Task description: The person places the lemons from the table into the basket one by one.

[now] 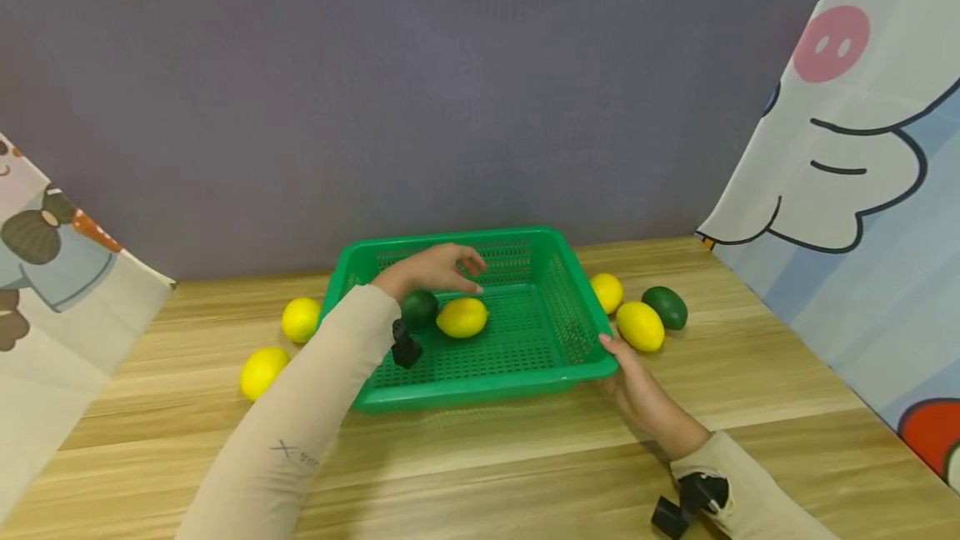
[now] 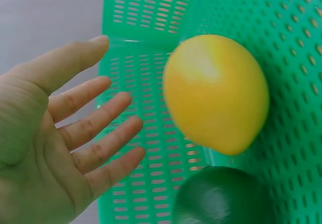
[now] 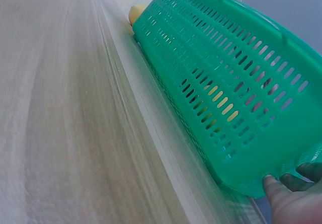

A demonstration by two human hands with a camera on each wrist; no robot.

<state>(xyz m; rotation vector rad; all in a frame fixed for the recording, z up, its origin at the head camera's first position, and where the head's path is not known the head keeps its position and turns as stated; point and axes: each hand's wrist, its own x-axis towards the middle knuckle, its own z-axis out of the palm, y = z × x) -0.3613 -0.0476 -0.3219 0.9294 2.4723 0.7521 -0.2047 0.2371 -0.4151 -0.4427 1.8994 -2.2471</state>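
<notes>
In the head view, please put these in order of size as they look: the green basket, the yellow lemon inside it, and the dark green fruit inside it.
1. Green basket, by far the largest.
2. Yellow lemon.
3. Dark green fruit; the left hand and arm hide part of it, so it may only look smaller than the lemon.

Staged tabletop set, wooden table (image 1: 525,448), grey backdrop (image 1: 420,82), cartoon-print cloths (image 1: 862,148) at sides

2 lemons (image 1: 300,319) left of basket; 2 lemons (image 1: 640,326), lime (image 1: 665,307) right.
</notes>
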